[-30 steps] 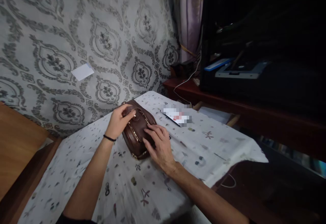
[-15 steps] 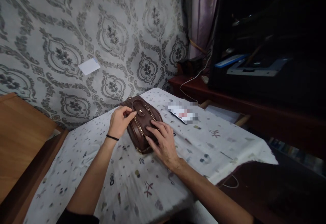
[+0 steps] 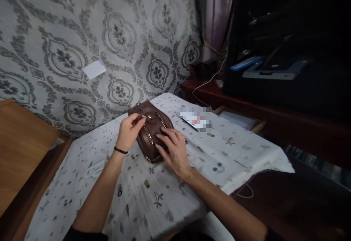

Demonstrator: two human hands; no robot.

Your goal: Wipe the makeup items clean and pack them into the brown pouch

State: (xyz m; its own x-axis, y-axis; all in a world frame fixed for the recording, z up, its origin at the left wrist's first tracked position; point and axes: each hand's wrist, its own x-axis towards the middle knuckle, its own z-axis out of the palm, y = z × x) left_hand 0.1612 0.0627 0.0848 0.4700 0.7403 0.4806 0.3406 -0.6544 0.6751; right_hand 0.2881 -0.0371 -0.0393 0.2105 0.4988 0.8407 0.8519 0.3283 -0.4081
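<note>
A brown leather handbag [image 3: 148,136] with gold zips and a round gold clasp lies on the patterned white cloth. My left hand [image 3: 128,129], a black band at its wrist, pinches at the upper end of the bag's left zip, close to the clasp. Its thumb and forefinger are together on what looks like the zip pull, which they mostly cover. Spread over the lower right part of the bag, my right hand [image 3: 174,151] rests with its fingertips on the leather and holds nothing.
A phone [image 3: 194,119] with a blurred-out screen lies right of the bag. Behind it stand a partly open drawer [image 3: 238,120], a white cable [image 3: 211,82] and a dark television screen [image 3: 287,25]. A wooden panel [image 3: 24,142] is at the left; a patterned wall rises behind.
The view has shifted slightly. A thin strap loop that arched above my left fingertips no longer stands out. Both hands stay in nearly the same places on the bag.
</note>
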